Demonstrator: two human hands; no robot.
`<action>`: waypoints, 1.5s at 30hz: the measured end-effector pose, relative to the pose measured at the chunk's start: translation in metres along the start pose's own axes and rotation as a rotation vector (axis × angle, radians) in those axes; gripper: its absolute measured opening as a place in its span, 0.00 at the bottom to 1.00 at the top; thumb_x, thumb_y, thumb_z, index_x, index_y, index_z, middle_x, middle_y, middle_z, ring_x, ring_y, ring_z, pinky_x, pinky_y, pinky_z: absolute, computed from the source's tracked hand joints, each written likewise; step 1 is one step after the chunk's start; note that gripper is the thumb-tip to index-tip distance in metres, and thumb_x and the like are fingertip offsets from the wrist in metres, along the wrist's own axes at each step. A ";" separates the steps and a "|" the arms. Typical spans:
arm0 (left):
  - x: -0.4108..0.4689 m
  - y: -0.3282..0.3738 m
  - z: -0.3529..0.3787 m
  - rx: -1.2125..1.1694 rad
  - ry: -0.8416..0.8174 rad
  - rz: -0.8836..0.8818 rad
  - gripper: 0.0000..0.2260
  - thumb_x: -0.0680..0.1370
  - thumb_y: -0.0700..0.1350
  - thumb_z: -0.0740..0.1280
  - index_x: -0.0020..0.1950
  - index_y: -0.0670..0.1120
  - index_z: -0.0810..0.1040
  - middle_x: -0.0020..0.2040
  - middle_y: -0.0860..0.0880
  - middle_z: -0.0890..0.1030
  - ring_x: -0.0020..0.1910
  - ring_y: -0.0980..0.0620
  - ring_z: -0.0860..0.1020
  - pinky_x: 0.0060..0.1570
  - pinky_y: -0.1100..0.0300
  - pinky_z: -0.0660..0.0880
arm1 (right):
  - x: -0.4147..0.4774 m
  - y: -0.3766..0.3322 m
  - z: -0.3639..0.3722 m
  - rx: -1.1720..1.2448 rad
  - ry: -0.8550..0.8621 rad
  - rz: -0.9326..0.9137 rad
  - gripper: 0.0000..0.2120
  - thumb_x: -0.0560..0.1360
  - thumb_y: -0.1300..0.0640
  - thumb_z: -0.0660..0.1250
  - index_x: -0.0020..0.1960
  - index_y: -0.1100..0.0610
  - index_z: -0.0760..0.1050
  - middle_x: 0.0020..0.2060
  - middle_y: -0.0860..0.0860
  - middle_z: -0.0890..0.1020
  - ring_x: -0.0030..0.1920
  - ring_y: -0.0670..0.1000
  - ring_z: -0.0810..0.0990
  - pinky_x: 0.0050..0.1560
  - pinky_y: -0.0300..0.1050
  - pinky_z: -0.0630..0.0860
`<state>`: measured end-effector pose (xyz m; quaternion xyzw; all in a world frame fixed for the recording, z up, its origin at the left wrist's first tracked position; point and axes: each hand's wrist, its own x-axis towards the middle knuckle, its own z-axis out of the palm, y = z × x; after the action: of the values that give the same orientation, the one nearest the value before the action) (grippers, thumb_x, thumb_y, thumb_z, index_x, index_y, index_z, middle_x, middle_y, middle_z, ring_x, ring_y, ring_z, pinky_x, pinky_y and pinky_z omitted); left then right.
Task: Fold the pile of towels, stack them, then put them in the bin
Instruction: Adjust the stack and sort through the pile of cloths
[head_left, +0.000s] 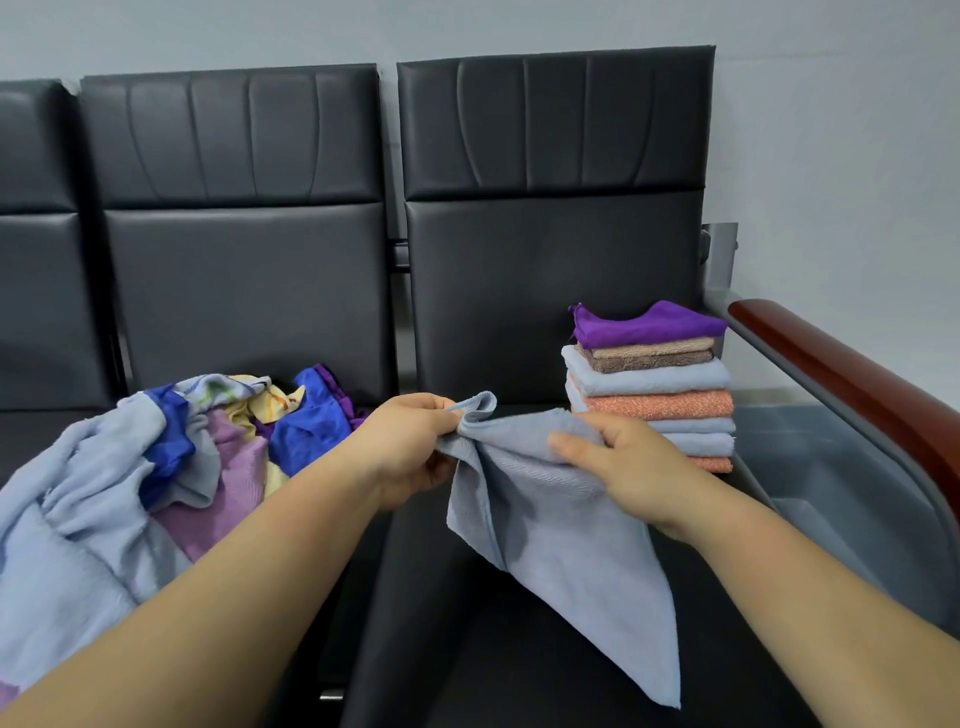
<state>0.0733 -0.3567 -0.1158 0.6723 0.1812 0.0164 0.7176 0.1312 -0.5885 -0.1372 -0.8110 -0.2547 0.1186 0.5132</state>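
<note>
Towel folding is in hand: a pale blue towel (561, 545) hangs in the air over the right-hand seat (519, 649), 1 corner dangling low. The left hand (410, 447) pinches its bunched upper corner, and the right hand (618, 467) grips the top edge just beside, thumb in front. The unfolded pile (171, 457) lies on the seat to the left; the folded stack (654, 384) stands behind the right hand. Next, I judge, the 2 hands must slide apart along the edge and spread the cloth before folding.
</note>
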 end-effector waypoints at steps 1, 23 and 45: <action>0.000 0.000 -0.001 0.019 -0.023 -0.010 0.05 0.82 0.36 0.64 0.48 0.43 0.77 0.38 0.46 0.76 0.34 0.53 0.73 0.29 0.64 0.74 | 0.002 0.002 -0.001 0.081 0.037 0.042 0.10 0.81 0.46 0.69 0.57 0.49 0.84 0.50 0.45 0.88 0.57 0.47 0.84 0.65 0.55 0.79; 0.009 -0.011 -0.080 0.548 0.027 -0.043 0.09 0.75 0.45 0.77 0.37 0.46 0.81 0.32 0.45 0.73 0.28 0.52 0.67 0.26 0.62 0.58 | 0.010 0.031 -0.023 0.068 0.320 0.273 0.06 0.81 0.50 0.70 0.49 0.51 0.84 0.48 0.52 0.87 0.54 0.56 0.83 0.60 0.57 0.80; 0.036 -0.010 -0.077 -0.447 0.224 -0.045 0.05 0.86 0.42 0.61 0.54 0.46 0.76 0.55 0.41 0.77 0.50 0.39 0.82 0.57 0.45 0.78 | 0.054 0.001 0.005 0.634 0.291 0.341 0.17 0.85 0.57 0.64 0.73 0.56 0.72 0.64 0.55 0.81 0.58 0.52 0.82 0.57 0.47 0.79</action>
<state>0.0830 -0.2737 -0.1365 0.4867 0.2663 0.1147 0.8240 0.1751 -0.5561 -0.1368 -0.6511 0.0085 0.1590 0.7421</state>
